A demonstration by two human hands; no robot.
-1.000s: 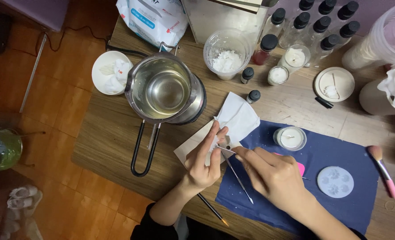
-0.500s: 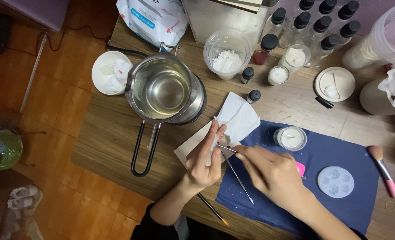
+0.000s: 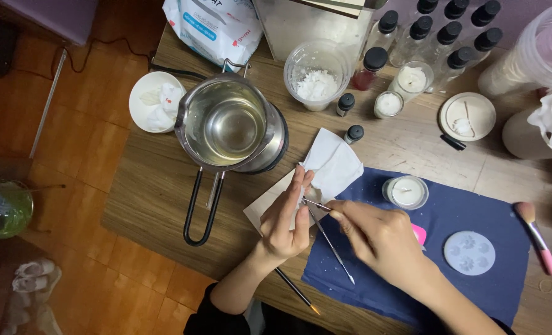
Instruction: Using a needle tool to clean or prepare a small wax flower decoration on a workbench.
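Hands meet over the near edge of a blue mat (image 3: 475,217) on the wooden table (image 3: 152,192); the left hand (image 3: 285,217) comes up from the lower middle, wrist bent, fingers held upright and close together, its fingertips pinched on the lower edge of a white paper towel (image 3: 335,164) that spreads up and to the right; the right hand (image 3: 381,239) reaches in from the lower right, knuckles up, fingers curled shut around a thin metal tool (image 3: 316,203) whose tip points left and touches the left hand's fingers at the towel; a second thin metal pick (image 3: 332,245) lies slantwise on the mat just below the two hands; what exactly is pinched between the towel and the tool is too small to tell.

A white bag with blue and red print (image 3: 217,28) lies at the far edge of the table, behind a steel pouring pot (image 3: 226,124) with a black loop handle; right of it stands a clear tub of white powder (image 3: 316,77); a row of clear bottles with black caps (image 3: 437,31) stands at the far right; a small glass candle (image 3: 406,191) sits on the mat just beside the towel, with a round pale silicone mould (image 3: 470,253) and a pink-handled brush (image 3: 537,239) further right.
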